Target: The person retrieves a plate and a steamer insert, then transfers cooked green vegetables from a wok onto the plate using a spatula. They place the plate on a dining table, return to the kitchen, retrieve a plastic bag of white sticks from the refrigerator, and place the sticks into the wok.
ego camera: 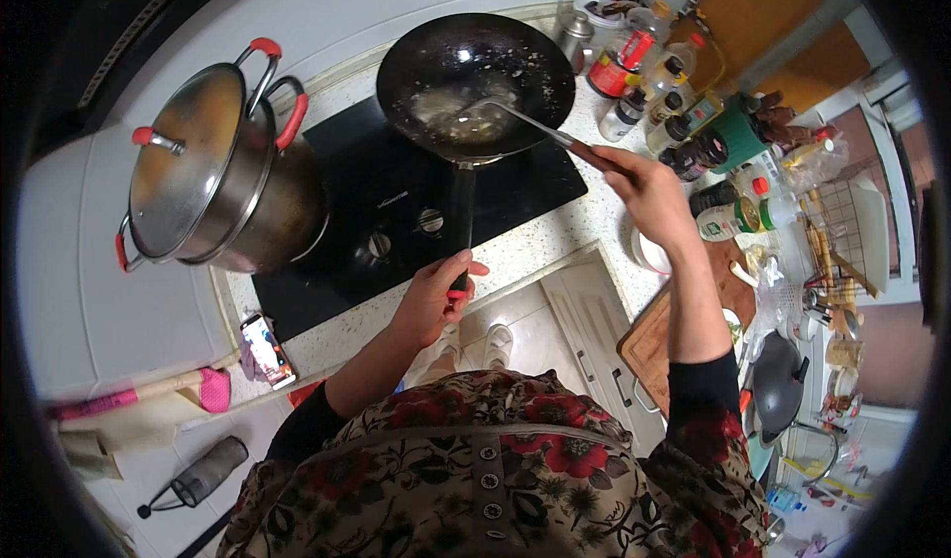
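Note:
A dark wok stands on the right part of the black glass cooktop, its long handle pointing towards me. My left hand is closed around the end of that handle. In my right hand is the wooden grip of a metal cooking spatula or ladle; its head dips into the wok, and its exact shape is hard to make out. Shiny liquid with pale bits lies in the wok's bottom, and more pale specks stick to its wall.
At the left stands a tall steamer pot with a glass lid and red handles. A lit phone lies at the counter's near left. Seasoning bottles crowd the right rear. A wooden cutting board and a lidded dark pan are at the right.

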The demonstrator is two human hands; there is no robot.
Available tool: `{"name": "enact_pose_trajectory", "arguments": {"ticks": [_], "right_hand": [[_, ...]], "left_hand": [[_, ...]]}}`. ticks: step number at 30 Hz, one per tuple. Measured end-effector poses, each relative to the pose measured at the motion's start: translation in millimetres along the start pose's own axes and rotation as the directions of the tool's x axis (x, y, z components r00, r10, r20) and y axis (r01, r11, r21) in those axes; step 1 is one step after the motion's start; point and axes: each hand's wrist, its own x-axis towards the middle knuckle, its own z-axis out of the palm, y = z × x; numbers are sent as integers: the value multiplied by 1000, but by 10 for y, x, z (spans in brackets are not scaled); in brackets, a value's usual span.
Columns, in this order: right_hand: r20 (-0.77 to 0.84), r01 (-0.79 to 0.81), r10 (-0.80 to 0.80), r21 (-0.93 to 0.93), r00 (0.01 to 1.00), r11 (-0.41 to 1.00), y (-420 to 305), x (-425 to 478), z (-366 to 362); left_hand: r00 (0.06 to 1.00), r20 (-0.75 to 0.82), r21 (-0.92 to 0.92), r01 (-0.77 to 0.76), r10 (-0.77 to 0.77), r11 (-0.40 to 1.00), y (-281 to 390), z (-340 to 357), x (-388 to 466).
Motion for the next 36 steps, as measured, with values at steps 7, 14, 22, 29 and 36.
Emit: {"name": "enact_pose_trajectory", "arguments": {"ticks": [7, 14, 22, 29, 36], "right_hand": [[-187, -46, 47, 13, 981, 999, 213, -120, 446], [-181, -65, 54, -57, 982, 996, 82, -106, 641], [-61, -110, 103, -139, 993, 984, 8, -221, 604], [-117, -95, 116, 169, 986, 981, 217, -701, 317], [-185, -254, 314, 288, 931, 923, 893, -1691, 219]], "left_hand": [[1000, 25, -160, 0, 4, 987, -61, -15, 10], [998, -68, -252, 0, -18, 968, -136, 140, -6], [986, -162, -236, -7, -32, 972, -189, 270, -11], [968, -248, -231, -107, 48, 967, -239, 273, 0], [957, -284, -253, -141, 66, 957, -329, 236, 12]]}}
